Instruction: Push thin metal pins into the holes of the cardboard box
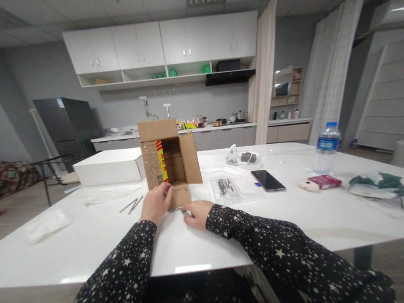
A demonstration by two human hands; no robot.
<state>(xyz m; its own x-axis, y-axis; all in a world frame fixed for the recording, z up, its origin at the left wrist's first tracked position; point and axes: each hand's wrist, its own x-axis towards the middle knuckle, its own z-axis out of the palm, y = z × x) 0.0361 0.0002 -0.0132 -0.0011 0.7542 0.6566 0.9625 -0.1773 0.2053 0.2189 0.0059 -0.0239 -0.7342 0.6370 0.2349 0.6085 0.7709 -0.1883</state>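
An open cardboard box (147,162) stands on the white table in front of me, tilted, with its flaps spread and a yellow and red strip on one side. At its lower front flap, my left hand (156,203) is closed, fingers curled against the cardboard edge. My right hand (198,213) is just to the right, thumb and fingertips closed at the end of a thin metal rod (176,209) below the flap. More thin metal rods (134,204) lie left of my left hand. Small dots cover the box's left flap; what they are is too small to tell.
Behind the box at left lies a white box (108,170). Rightward are a clear plastic bag (225,190), a phone (268,180), a white cabled device (248,159), a pink case (310,185), a red pack (324,181) and a water bottle (327,146). Crumpled tissue (48,226) lies front left.
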